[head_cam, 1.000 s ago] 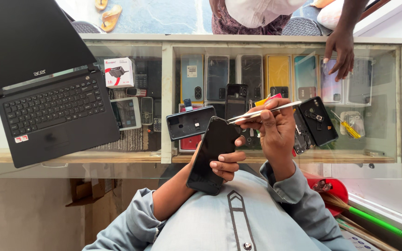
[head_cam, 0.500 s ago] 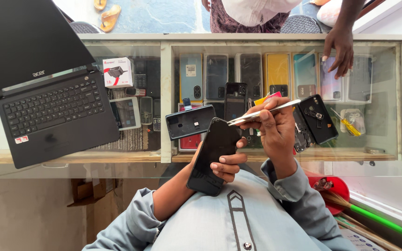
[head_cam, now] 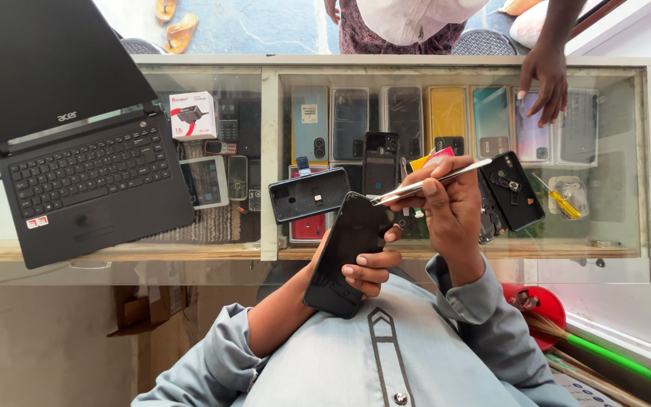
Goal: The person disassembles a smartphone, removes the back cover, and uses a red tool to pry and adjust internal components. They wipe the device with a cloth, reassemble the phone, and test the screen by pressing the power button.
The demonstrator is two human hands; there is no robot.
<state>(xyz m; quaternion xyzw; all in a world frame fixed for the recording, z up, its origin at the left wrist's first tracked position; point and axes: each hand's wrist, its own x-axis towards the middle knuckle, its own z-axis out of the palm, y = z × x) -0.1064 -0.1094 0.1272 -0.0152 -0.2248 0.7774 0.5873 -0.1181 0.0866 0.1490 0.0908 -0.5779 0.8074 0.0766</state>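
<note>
The left hand (head_cam: 367, 271) grips a black phone (head_cam: 344, 252) held tilted above the person's chest, while the right hand (head_cam: 450, 207) pinches metal tweezers (head_cam: 431, 182) whose tip meets the phone's upper edge. Beyond, on the glass bench (head_cam: 269, 158), lie a dark phone back (head_cam: 309, 194) and an open laptop (head_cam: 77, 151) (another person's hand (head_cam: 544, 79) rests at the far edge).

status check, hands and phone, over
Left hand grips black phone, tilted over lap. Right hand holds metal tweezers, tips at phone's top edge. Another person's hand rests on glass counter, clear of the work.
</note>
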